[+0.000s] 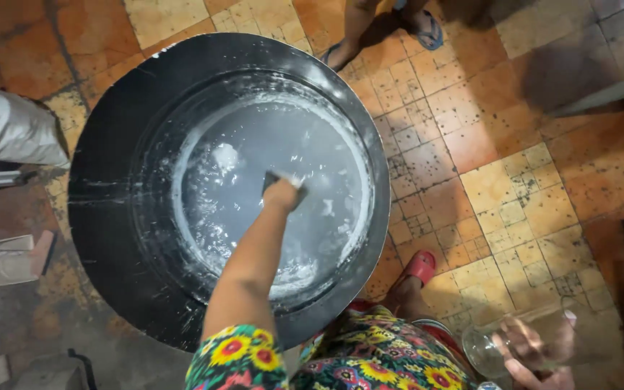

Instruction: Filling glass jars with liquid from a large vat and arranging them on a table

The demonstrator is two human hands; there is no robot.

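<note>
— Nearest the wearer?
— Right hand (pixel 536 354), at five o'clock, grip closed around a clear glass jar (pixel 503 343), blurred.
— Further out?
— Left hand (pixel 283 193), grip closed on a dark scraper (pixel 274 179), at the centre of the round black griddle (pixel 110 217) coated with pale wet batter (pixel 254 152).
— Beyond?
— Another person's sandalled feet (pixel 424 29) on the tiled floor (pixel 514 188), one o'clock.

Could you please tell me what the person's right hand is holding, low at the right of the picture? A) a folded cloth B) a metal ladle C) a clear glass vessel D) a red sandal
C: the right hand grips a clear glass vessel, blurred, above the tiled floor.
</note>
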